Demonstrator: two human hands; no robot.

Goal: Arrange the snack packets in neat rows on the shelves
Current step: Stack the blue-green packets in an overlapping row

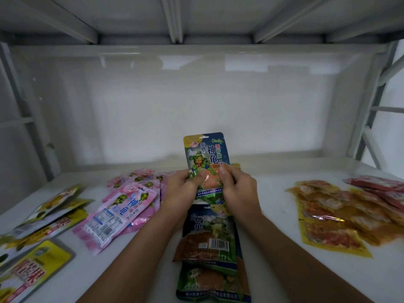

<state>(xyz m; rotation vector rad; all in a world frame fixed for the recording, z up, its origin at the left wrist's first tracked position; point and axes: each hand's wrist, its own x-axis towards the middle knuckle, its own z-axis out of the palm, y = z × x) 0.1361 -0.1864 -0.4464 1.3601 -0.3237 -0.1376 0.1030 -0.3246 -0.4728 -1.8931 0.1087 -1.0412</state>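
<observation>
**Blue packet held upright over the middle of the shelf**

At your far left, yellow packets lie loosely overlapped on the white shelf, some printed face up and some turned over. Just to their right sits a heap of pink packets; the top one lies tilted, back up, with its barcode showing.

In the middle, both your hands hold one blue packet upright, its top edge raised toward the back wall. Your left hand grips its lower left edge, fingers curled round it with the thumb on the front. Your right hand pinches the lower right edge in the same way. Under your wrists, more blue packets lie in an uneven line running toward you, overlapping each other; the nearest reaches the bottom of the view.

To the right, well apart from that line, orange packets lie spread and overlapping, clear fronts showing reddish contents. At the far right edge, red packets lie stacked, partly on top of the orange ones.

The shelf above shows only its grey underside.
</observation>
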